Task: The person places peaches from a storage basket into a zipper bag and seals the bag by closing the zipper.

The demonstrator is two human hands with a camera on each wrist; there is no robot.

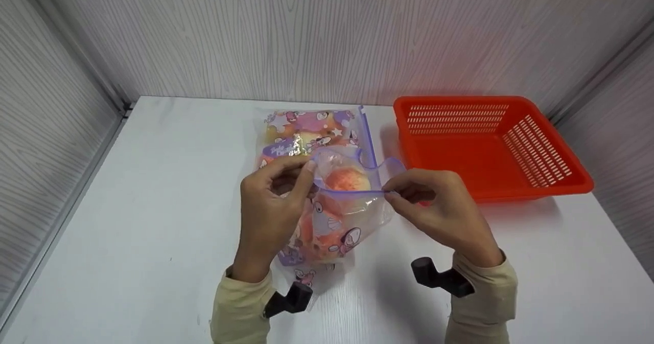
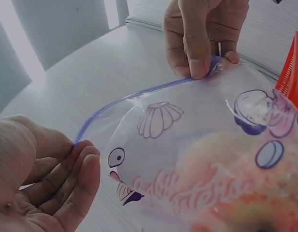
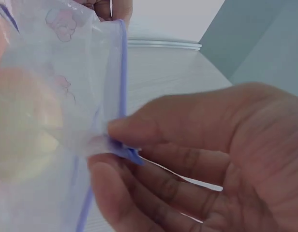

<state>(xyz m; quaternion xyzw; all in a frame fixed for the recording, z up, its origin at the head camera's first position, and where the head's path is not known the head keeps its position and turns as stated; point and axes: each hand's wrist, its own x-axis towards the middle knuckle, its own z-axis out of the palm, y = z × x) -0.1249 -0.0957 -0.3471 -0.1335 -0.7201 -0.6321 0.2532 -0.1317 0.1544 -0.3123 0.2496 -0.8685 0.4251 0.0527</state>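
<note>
My left hand (image 1: 269,208) pinches the left end of the purple zip rim on a clear printed zip bag (image 1: 327,226). At the other end of that rim, my right hand (image 1: 447,208) pinches the corner between thumb and fingers, where a small blue zip end (image 3: 133,155) sticks out. The bag's mouth gapes, and a round orange-and-yellow thing (image 1: 348,179) shows inside; its kind is unclear. Shell and cartoon prints cover the bag in the left wrist view. Behind it lies another filled zip bag (image 1: 311,124) with a purple zip, partly covered by the first.
A red plastic basket (image 1: 511,193) with slotted walls stands at the right back of the white table (image 1: 153,206). Pale wood-grain panels (image 1: 327,37) enclose the back and sides.
</note>
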